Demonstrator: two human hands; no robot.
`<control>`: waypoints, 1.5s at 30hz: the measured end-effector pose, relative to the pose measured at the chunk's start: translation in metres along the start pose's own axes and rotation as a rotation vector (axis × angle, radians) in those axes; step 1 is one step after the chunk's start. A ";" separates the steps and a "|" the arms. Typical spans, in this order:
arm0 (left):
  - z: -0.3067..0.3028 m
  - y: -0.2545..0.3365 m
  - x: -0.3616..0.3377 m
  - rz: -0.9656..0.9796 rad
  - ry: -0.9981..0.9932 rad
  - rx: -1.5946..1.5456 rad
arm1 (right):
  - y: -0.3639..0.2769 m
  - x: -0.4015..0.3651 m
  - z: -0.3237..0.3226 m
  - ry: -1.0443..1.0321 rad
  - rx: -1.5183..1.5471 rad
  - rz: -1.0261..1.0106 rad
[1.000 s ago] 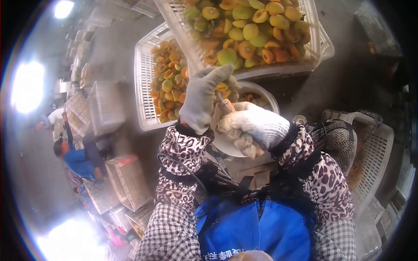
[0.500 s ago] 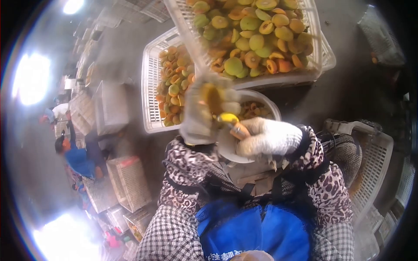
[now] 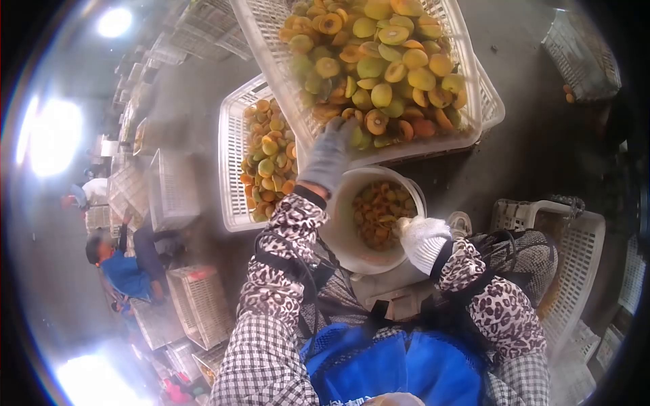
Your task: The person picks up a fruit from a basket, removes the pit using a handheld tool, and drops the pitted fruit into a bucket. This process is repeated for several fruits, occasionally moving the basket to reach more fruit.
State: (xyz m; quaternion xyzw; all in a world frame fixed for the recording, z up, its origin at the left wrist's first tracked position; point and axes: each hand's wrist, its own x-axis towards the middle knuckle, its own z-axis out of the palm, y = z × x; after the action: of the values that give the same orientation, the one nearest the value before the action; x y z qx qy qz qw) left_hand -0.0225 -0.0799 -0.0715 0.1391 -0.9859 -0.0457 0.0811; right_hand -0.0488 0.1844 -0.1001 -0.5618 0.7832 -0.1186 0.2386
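Note:
My left hand (image 3: 328, 157), in a grey glove, reaches over the near edge of the upper white crate (image 3: 406, 150). Its fingers are stretched out, and the tips touch the peach halves (image 3: 376, 122) heaped inside. These fruits have green-yellow skins and orange flesh. My right hand (image 3: 424, 240), in a white knitted glove, is closed at the right rim of a white bucket (image 3: 336, 238). Anything inside that fist is hidden from view. Small orange-brown pieces (image 3: 380, 211) lie in the bucket.
Below and left of the upper crate, another white crate (image 3: 231, 162) holds more fruit halves. A basket (image 3: 575, 271) stands by my right leg, and a further crate (image 3: 588, 64) sits at the far right. On the left are stacked crates (image 3: 202, 298) and a person in blue (image 3: 128, 271).
My left hand, which held a fruit piece near my right hand, has moved up to the crate's fruit. My right hand has lowered to the bucket rim; its yellow-and-orange tool no longer shows.

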 end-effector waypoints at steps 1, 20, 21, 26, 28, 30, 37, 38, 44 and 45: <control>-0.005 0.003 0.000 -0.002 0.003 -0.004 | 0.003 -0.002 -0.004 -0.005 0.023 0.065; -0.085 0.060 -0.043 -0.626 0.110 -2.141 | -0.047 0.041 -0.087 0.440 0.684 0.097; -0.074 0.064 -0.047 -0.320 0.324 -1.532 | -0.049 0.043 -0.085 0.439 0.686 0.098; -0.088 0.074 -0.055 -0.276 0.280 -1.995 | -0.046 0.043 -0.086 0.438 0.502 0.061; -0.096 0.067 -0.051 -0.534 -0.020 -1.582 | -0.049 0.043 -0.105 0.298 0.436 0.125; -0.091 0.070 -0.053 -0.469 0.045 -1.562 | -0.049 0.042 -0.104 0.159 0.370 0.190; -0.086 0.078 -0.042 -0.778 0.163 -1.975 | -0.048 0.035 -0.081 0.204 0.907 0.069; -0.081 0.075 -0.044 -0.779 0.166 -1.975 | -0.046 0.034 -0.081 0.091 1.154 0.068; -0.071 0.085 -0.045 -0.306 0.275 -1.773 | -0.044 0.038 -0.063 0.275 0.984 0.024; -0.073 0.088 -0.042 -0.521 0.259 -1.756 | -0.046 0.036 -0.067 0.274 0.985 0.027</control>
State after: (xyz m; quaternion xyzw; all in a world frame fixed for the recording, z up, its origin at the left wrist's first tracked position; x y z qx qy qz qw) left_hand 0.0060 0.0109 0.0038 0.2489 -0.5185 -0.7776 0.2541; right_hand -0.0541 0.1299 -0.0305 -0.3519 0.6655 -0.5433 0.3717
